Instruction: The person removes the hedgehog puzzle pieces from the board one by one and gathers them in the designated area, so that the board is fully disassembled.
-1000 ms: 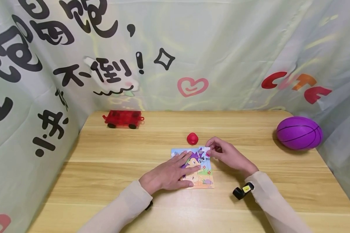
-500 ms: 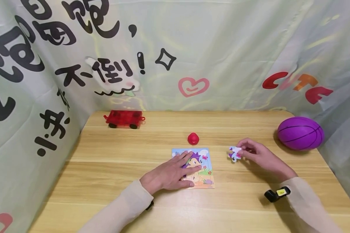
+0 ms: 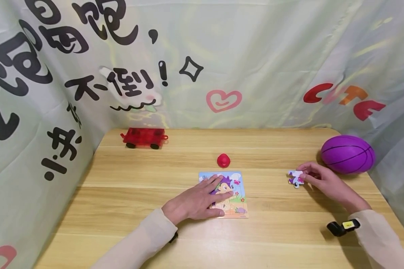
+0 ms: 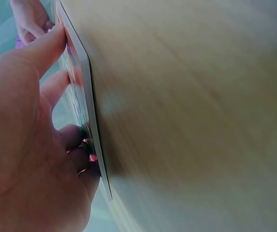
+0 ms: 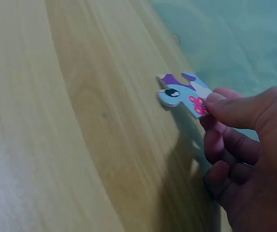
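Note:
A jigsaw puzzle board [image 3: 239, 213] with a purple-haired cartoon figure lies flat near the middle of the table. Across its left and middle part rests my left hand [image 3: 195, 200], fingers spread, covering much of the picture. In the left wrist view, the fingertips of the left hand [image 4: 27, 111] touch the board's face [image 4: 78, 87]. Well to the right of the board, my right hand [image 3: 326, 183] pinches a loose puzzle piece [image 3: 296, 180] between thumb and fingers. The right wrist view shows this piece [image 5: 184, 96], blue and purple with an eye and a pink butterfly, at the thumb of the right hand [image 5: 249, 140].
A small red rounded object [image 3: 223, 160] sits just behind the board. At the back left stands a red toy wagon [image 3: 144, 137] with black wheels. A purple ball [image 3: 348, 154] lies at the right edge, close behind the right hand. Printed curtains [image 3: 262, 74] enclose the table.
My right hand has lifted the puzzle piece away from the board's upper right and carried it to the right, towards the purple ball. The left hand has stayed on the board.

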`<state>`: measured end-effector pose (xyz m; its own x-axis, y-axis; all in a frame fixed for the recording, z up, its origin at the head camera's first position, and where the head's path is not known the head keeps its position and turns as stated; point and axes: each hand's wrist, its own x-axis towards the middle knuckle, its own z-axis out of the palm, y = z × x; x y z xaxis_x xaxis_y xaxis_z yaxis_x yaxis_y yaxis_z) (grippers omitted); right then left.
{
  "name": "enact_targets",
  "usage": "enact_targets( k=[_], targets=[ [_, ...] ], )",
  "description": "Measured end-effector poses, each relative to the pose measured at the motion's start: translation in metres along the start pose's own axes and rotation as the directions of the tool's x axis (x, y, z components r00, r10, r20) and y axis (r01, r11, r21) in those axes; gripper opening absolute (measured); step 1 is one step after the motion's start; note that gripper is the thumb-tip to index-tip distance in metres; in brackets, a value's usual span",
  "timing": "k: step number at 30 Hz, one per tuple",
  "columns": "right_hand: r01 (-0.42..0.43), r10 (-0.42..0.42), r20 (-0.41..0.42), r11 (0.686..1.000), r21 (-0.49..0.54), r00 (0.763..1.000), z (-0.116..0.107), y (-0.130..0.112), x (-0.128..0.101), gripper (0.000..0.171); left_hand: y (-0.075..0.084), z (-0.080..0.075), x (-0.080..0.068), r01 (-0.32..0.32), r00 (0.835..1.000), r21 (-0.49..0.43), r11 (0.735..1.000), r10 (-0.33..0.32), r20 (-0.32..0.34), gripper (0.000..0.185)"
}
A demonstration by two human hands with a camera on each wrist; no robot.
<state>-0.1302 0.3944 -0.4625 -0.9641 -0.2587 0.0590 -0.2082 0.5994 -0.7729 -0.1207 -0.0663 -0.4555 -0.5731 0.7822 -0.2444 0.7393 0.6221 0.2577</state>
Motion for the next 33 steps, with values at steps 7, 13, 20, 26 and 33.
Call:
enact_targets(
  k=[7, 13, 20, 26, 33],
  targets=[
    [0.007, -0.014, -0.044, 0.988, -0.154, 0.999, 0.0013, 0.0084, 0.0023, 0.018, 0.0, 0.001, -0.001, -0.003, 1.0, 0.002, 1.0, 0.003, -0.005, 0.066],
    [-0.01, -0.004, -0.056, 0.968, -0.252, 0.998, 0.0016, 0.0052, 0.0042, 0.021, -0.0005, 0.0011, -0.0006, 0.002, 1.0, -0.025, 1.0, -0.002, 0.0, 0.067],
    [-0.053, 0.043, -0.043, 0.958, -0.28, 0.998, 0.0028, 0.0022, 0.006, 0.022, -0.0009, 0.0005, -0.0004, 0.006, 1.0, -0.036, 0.999, -0.005, 0.006, 0.067],
    [-0.055, 0.04, -0.053, 0.952, -0.302, 0.998, 0.0034, 0.0025, 0.0065, 0.022, -0.001, -0.0008, -0.0018, 0.001, 1.0, -0.059, 0.998, 0.0, 0.008, 0.066],
    [-0.056, 0.046, -0.042, 0.95, -0.308, 0.998, 0.0036, 0.0005, 0.0071, 0.023, -0.0022, -0.0015, -0.0021, -0.003, 1.0, -0.063, 0.998, 0.004, 0.01, 0.066]
  ],
)
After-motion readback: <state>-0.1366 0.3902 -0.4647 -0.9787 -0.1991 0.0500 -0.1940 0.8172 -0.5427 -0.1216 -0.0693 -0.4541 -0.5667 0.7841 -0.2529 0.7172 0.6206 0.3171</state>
